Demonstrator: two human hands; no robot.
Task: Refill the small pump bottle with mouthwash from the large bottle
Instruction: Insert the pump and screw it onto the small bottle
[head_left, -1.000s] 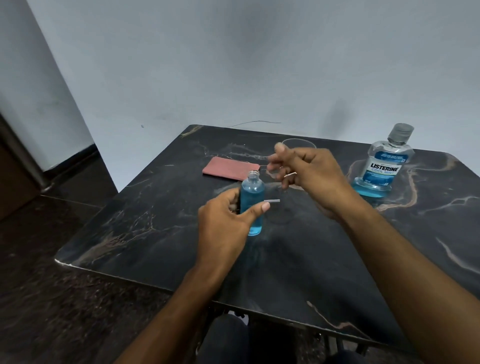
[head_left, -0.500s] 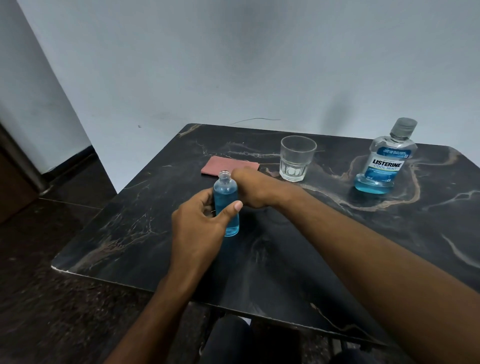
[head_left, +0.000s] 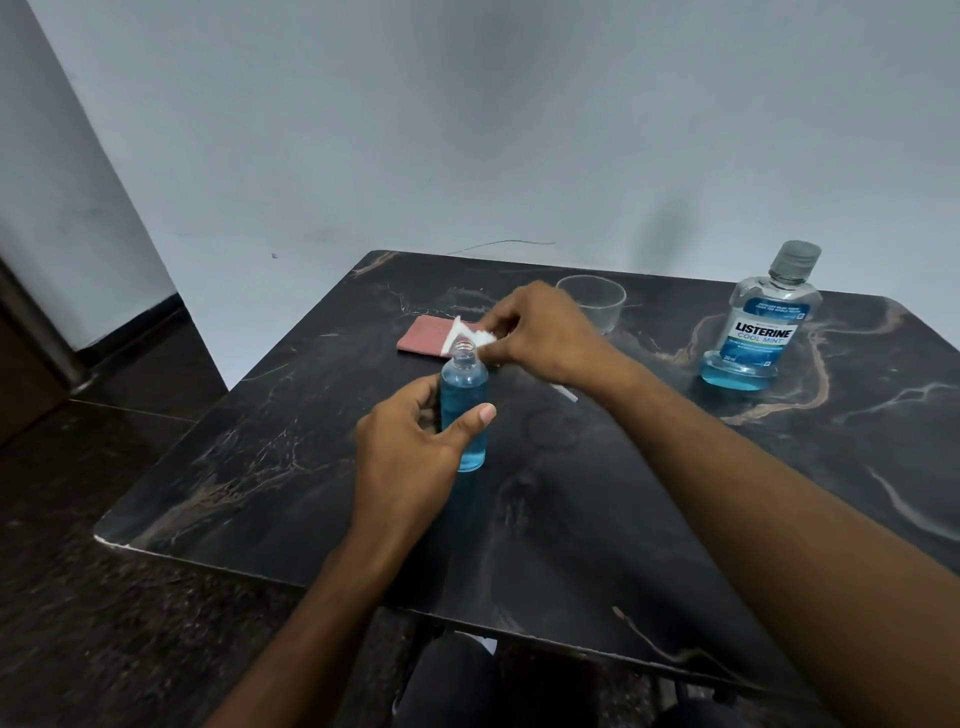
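**Small bottle looks full; pump not back on yet**

Small bottle (head_left: 464, 410) stands upright on the dark marble table (head_left: 571, 519), centre of frame, neck open, no pump fitted. Blue liquid reaches approx the shoulder, so the pour looks done, judging by level alone. Left hand (head_left: 410, 457) is wrapped round the body, thumb across the front, fingers behind: firm hold w/ base on the table.

Right hand (head_left: 540, 332) sits just above and right of the neck, fingers pinched shut on a white piece (head_left: 467, 335) right at the mouth. Could be tissue for wiping the rim, could be a folded paper funnel; can't tell which.

Large bottle (head_left: 763, 327) is upper right, well apart, upright, cap on, only a low band of blue at the bottom. So what's left, I'd say: finish at the neck, refit pump.

Hard to make out:
- The pump itself: a thin white stick (head_left: 566, 392) lies on the table under the right wrist, poss. its dip tube; head not seen.
- Glass (head_left: 592, 306), behind the right hand, lower part hidden; contents unclear.
- Pink flat item (head_left: 423, 338), left of the neck, partly covered by the white piece; cloth or pouch, unsure.
- Right fingertips mostly masked by the hand's back.
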